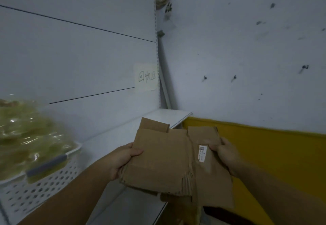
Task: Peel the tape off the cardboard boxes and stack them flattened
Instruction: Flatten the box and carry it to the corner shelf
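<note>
Centre: cardboard box (164, 157), plain brown, bearing a white label (202, 153) with dark print. 9 o'clock: basket (35, 187), white with rows of punched holes; grey clip (46, 166); green contents (26, 133). 1 o'clock: wall (247, 48), pale grey-white, dark-specked. 4 o'clock: yellow band (264, 145). 11 o'clock: cream note (146, 76), dark handwriting.

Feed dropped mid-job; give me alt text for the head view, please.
Both hands hold a flattened brown cardboard box in front of a white shelf: the left hand grips its left edge, the right hand its right edge beside a small white label. A white perforated basket of plastic-wrapped green contents sits on the shelf at left.
</note>
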{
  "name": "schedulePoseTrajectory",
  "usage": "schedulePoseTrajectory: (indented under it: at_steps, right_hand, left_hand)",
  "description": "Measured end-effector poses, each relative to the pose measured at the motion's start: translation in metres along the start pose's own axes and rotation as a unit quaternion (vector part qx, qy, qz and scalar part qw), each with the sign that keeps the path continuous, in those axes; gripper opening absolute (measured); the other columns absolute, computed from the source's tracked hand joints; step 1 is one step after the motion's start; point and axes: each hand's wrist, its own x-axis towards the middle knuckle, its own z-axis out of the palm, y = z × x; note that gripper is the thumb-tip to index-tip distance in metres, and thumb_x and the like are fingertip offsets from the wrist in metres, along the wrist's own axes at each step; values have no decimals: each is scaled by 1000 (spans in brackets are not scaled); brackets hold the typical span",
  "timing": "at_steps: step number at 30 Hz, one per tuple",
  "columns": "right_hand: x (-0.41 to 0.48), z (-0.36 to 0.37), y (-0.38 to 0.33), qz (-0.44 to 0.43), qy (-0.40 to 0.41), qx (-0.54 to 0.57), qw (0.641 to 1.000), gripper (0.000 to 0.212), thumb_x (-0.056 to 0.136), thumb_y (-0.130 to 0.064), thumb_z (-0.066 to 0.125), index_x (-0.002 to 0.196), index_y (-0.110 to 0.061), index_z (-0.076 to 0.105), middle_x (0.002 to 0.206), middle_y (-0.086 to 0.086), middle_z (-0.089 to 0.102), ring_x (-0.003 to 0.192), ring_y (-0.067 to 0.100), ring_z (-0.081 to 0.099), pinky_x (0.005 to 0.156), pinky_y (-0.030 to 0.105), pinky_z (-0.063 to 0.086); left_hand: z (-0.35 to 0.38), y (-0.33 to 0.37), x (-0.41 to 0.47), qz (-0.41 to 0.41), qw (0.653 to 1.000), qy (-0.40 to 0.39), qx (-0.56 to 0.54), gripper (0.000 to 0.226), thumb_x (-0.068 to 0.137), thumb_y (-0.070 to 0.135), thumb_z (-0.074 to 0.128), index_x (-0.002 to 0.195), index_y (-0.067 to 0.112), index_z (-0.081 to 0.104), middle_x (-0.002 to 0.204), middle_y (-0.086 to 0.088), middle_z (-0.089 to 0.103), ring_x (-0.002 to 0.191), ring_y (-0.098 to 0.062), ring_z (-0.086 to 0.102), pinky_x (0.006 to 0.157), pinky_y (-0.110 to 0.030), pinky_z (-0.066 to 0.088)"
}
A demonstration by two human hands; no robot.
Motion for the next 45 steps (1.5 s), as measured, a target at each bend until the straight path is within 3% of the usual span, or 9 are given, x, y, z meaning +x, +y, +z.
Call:
schedulePoseTrajectory:
  at_steps: [8, 12, 16, 22, 26, 31, 36, 41, 45]
  right_hand:
    - [89, -22, -4, -27, 83, -15, 996, 21, 92, -17, 55, 112, -25, 53, 89, -7, 62, 77, 16, 64, 53, 25, 49]
    - [126, -42, 8, -8, 118, 42, 992, 29, 93, -20, 54, 122, -21, 50, 94, -1, 62, 78, 18, 63, 52, 27, 48]
    - [171, -61, 15, 3, 136, 104, 985, 22, 94, -18, 53, 115, -22, 50, 91, -1, 64, 77, 21, 65, 49, 29, 49]
    - [242, -85, 8, -18, 132, 180, 975, 17, 93, -21, 53, 108, -26, 46, 94, 0, 61, 81, 21, 63, 52, 30, 49]
    - [288, -87, 12, -19, 112, 195, 974, 24, 94, -23, 53, 114, -27, 42, 94, -1, 58, 82, 20, 61, 56, 32, 49]
    - [334, -62, 13, 11, 42, 185, 982, 40, 92, -23, 57, 127, -18, 39, 102, 6, 57, 86, 25, 59, 70, 40, 50]
    - [391, -42, 1, 44, -77, 186, 978, 52, 77, -11, 70, 125, -8, 50, 101, 8, 64, 89, 30, 64, 80, 45, 54]
    - [452, -10, 0, 11, -110, 171, 979, 32, 78, -15, 70, 108, -13, 58, 96, 9, 66, 85, 30, 65, 72, 44, 55]
    - [511, 4, -7, -30, -131, 76, 988, 21, 83, -19, 67, 99, -7, 60, 61, 6, 63, 59, 21, 60, 65, 38, 51]
  left_hand:
    - [31, 13, 117, -39, 997, -30, -62, 28, 87, 26, 60, 100, 2, 67, 88, -18, 74, 78, -32, 69, 67, -37, 53]
    - [52, 12, 164, -9, 975, -70, -213, 39, 89, 30, 49, 75, 4, 75, 71, -12, 72, 61, -25, 70, 53, -31, 55]
    - [83, 14, 209, 23, 940, -105, -322, 52, 91, 50, 39, 80, 13, 75, 88, -10, 74, 81, -24, 72, 66, -35, 56]
    - [148, 26, 261, 30, 910, -83, -405, 92, 62, 86, 41, 121, 18, 60, 121, -13, 65, 108, -37, 62, 86, -50, 51]
    - [184, 27, 286, 58, 934, -8, -353, 67, 73, 56, 62, 129, 20, 55, 117, -9, 68, 107, -32, 63, 92, -47, 48]
    - [183, 31, 317, 33, 945, 130, -297, 42, 83, 15, 67, 123, 15, 56, 91, -10, 74, 72, -28, 72, 50, -36, 56]
    - [150, 51, 360, 56, 933, 196, -297, 37, 88, 2, 55, 123, 13, 55, 100, -10, 69, 83, -28, 68, 55, -35, 57]
    - [97, 76, 412, 57, 927, 236, -285, 32, 88, -2, 55, 118, 9, 55, 96, -13, 68, 79, -27, 67, 47, -33, 57]
    - [62, 93, 454, 42, 932, 257, -252, 31, 86, -1, 57, 116, 6, 55, 100, -14, 67, 84, -30, 66, 59, -39, 54]
